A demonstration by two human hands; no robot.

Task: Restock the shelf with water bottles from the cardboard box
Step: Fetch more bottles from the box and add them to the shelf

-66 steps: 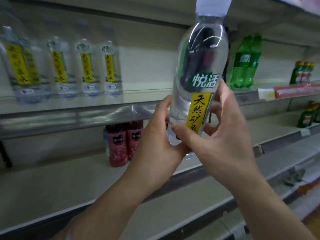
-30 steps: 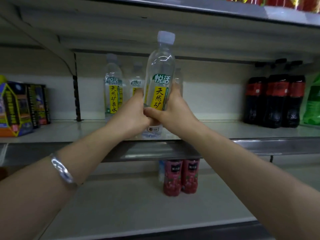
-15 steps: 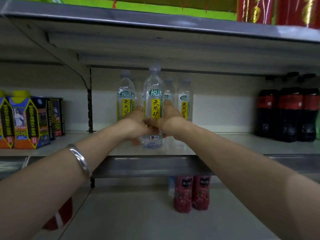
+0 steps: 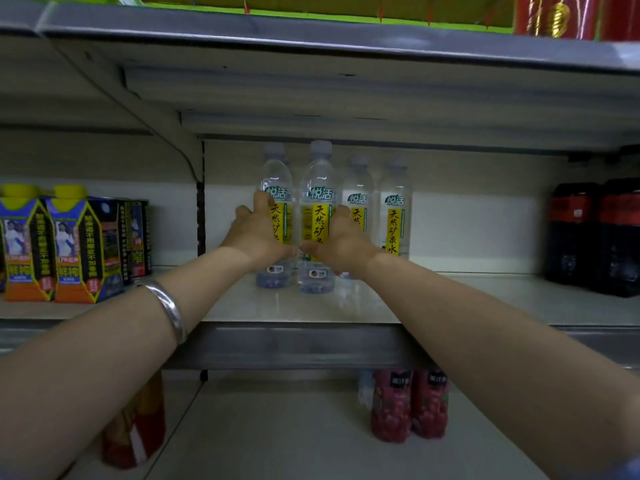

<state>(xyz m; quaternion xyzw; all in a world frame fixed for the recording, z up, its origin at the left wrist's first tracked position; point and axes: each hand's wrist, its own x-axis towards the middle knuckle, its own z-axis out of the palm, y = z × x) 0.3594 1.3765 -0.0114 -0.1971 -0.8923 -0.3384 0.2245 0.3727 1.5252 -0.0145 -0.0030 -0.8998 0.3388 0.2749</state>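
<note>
Water bottle point(image 4: 318, 216) upright on the shelf point(image 4: 311, 308), gripped low by left hand point(image 4: 258, 233) and right hand point(image 4: 341, 242); three matching bottles point(image 4: 394, 209) just beside it, drink cartons point(image 4: 52, 244) well left, dark bottles point(image 4: 595, 237) well right.

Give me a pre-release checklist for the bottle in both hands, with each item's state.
1. Held bottle upright: ok.
2. Its base down on the shelf: looks seated; ok.
3. Label facing out: ok.
4. In line with neighbour bottles: not ok; it stands slightly forward.
5. Left hand free of the left bottle: cannot tell; it overlaps it.
6. Right hand clear to withdraw: ok.
</note>
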